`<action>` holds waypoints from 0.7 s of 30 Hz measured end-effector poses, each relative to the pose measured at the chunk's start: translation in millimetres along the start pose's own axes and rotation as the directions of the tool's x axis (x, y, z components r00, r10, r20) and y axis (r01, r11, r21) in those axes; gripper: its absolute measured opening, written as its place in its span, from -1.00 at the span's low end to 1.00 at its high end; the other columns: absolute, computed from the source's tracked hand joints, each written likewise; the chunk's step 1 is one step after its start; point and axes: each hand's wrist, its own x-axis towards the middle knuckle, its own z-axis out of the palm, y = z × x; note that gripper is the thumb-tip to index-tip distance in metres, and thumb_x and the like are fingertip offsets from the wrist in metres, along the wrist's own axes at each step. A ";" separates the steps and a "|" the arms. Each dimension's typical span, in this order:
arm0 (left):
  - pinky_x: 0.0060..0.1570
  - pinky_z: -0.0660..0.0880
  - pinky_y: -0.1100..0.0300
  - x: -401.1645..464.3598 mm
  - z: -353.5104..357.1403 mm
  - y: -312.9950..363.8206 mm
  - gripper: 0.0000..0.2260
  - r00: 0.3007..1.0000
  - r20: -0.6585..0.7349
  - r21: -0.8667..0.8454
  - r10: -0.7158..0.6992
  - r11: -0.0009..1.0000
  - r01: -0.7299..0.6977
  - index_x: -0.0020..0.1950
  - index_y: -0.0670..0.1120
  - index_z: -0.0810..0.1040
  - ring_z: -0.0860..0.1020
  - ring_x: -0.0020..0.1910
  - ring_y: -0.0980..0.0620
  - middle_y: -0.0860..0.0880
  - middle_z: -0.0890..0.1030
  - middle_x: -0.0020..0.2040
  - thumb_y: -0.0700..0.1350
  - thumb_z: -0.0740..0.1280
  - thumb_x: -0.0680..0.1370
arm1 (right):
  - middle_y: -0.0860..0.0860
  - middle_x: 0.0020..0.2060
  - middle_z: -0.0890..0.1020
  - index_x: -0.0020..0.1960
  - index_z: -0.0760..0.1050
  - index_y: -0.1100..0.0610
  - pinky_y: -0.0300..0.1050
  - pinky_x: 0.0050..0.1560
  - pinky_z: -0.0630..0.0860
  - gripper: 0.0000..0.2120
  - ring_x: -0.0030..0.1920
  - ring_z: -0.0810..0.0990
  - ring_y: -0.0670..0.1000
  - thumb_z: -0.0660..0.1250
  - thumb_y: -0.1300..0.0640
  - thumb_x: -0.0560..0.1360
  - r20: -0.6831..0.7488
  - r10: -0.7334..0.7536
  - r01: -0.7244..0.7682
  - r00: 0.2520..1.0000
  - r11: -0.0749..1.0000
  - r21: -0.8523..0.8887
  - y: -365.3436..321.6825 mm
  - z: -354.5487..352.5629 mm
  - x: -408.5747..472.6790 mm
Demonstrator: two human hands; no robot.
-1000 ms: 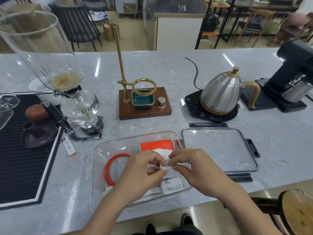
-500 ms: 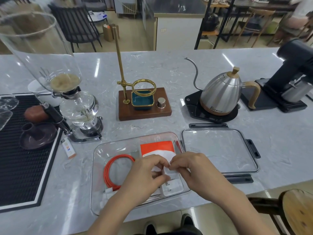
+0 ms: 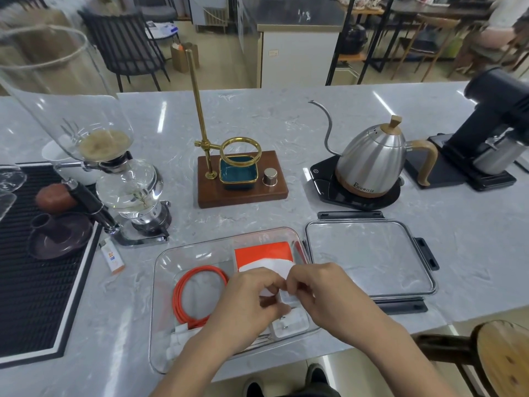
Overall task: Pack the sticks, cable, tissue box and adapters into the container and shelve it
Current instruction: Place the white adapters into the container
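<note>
Both hands, left hand (image 3: 246, 299) and right hand (image 3: 323, 293), hide most of a white adapter (image 3: 286, 296); the sticks are barely discernible beneath the left wrist.

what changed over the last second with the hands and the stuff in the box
Both hands, left hand and right hand, sank a little into the clear container while keeping their grip on a small white piece, lowering it toward the white adapter. Nothing was let go. The orange cable, the orange and white tissue box and the lid beside the container stayed put.
</note>
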 end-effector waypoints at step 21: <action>-0.26 0.39 0.51 -1.0 -2.6 -0.7 -0.94 0.996 0.000 0.180 0.089 0.980 -0.087 -0.17 -0.02 0.72 0.57 -0.26 0.22 0.15 0.61 -0.23 -0.18 0.49 0.42 | -0.13 -0.43 0.41 -0.21 0.48 0.01 -0.09 -0.34 0.44 -0.72 -0.35 0.46 -0.03 0.18 0.38 0.37 0.082 0.081 -0.073 0.993 0.993 -0.092 -4.0 -0.4 6.8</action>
